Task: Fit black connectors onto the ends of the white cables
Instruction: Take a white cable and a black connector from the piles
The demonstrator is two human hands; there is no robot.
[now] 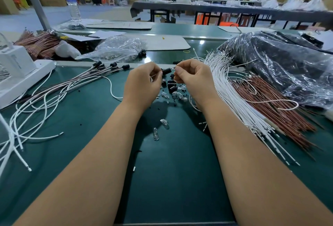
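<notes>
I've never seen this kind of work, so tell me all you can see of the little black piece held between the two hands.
The black connector is a small dark cylinder, plastic by its look, lying roughly level above the green table. The left hand pinches its left end. The right hand pinches a thin wire end at its right end. Whether the wire is seated cannot be told.

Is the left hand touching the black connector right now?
Touching. The head view shows the left hand pinching the black connector at its fingertips, with no gap visible; the right hand brings a thin wire end to its other side.

Connectors (171, 84) left of cable bundle (232, 92)
</notes>
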